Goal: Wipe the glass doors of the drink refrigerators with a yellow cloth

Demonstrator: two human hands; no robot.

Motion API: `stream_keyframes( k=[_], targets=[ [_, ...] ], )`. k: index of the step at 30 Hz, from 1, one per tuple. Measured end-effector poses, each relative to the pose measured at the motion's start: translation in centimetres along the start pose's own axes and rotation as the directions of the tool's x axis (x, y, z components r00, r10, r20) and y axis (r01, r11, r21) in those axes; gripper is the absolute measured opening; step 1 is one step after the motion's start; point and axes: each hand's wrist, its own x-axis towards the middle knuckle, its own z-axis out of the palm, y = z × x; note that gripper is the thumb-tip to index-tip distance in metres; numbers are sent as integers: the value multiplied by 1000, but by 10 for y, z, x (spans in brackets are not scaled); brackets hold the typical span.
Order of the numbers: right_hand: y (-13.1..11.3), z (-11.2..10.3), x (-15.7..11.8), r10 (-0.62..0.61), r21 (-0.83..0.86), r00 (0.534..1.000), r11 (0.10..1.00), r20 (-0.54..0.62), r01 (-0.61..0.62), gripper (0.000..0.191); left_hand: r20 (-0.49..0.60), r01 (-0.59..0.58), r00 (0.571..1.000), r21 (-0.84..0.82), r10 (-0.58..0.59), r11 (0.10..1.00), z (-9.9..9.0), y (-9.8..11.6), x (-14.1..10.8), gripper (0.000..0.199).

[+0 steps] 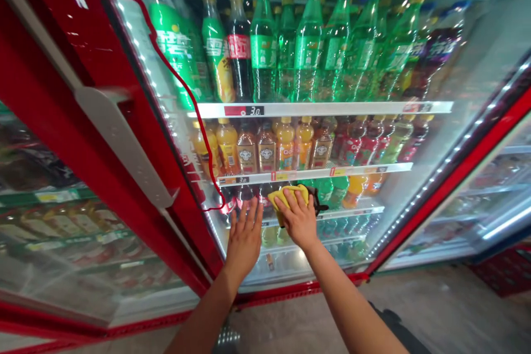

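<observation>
A yellow cloth [277, 197] with a dark edge is pressed against the glass door [286, 265] of a lit drinks fridge. My right hand [300, 219] lies over the cloth, holding it to the glass with the fingers stretched forward. To its left, my left hand [243, 235] is open, fingers slightly spread and nothing in it. Its palm faces the glass; whether it touches the pane I cannot tell. Behind the glass, the lower shelf edge and some bottles are partly hidden by my hands and the cloth.
Green soda bottles [307, 61] fill the top shelf, and juice bottles [286, 144] stand below. A long grey handle [124, 146] runs along the red frame [166, 121] at left. Other fridges flank this one. The grey floor [418, 298] shows at lower right.
</observation>
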Motion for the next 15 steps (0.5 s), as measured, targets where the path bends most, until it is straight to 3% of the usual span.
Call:
stream_keyframes(
  k=[2, 6, 10, 13, 15],
  targets=[
    [16, -3, -3, 92, 2, 994, 996, -52, -92, 65, 8, -11, 1000, 6, 10, 1000, 2, 7, 5, 76],
    [24, 19, -47, 254, 30, 961, 967, -113, -252, 65, 28, -32, 999, 22, 31, 999, 4, 19, 9, 76],
    [24, 26, -63, 115, 25, 993, 993, 10, -115, 68, 36, -59, 998, 39, 58, 997, 6, 31, 16, 81],
    [48, 9, -46, -1, 29, 997, 1000, 78, -1, 71, 52, -62, 997, 48, 60, 997, 8, 44, 28, 85],
    [72, -2, -38, 16, 29, 998, 999, 60, -18, 71, 53, -65, 997, 50, 62, 997, 10, 54, 36, 87]
  ],
)
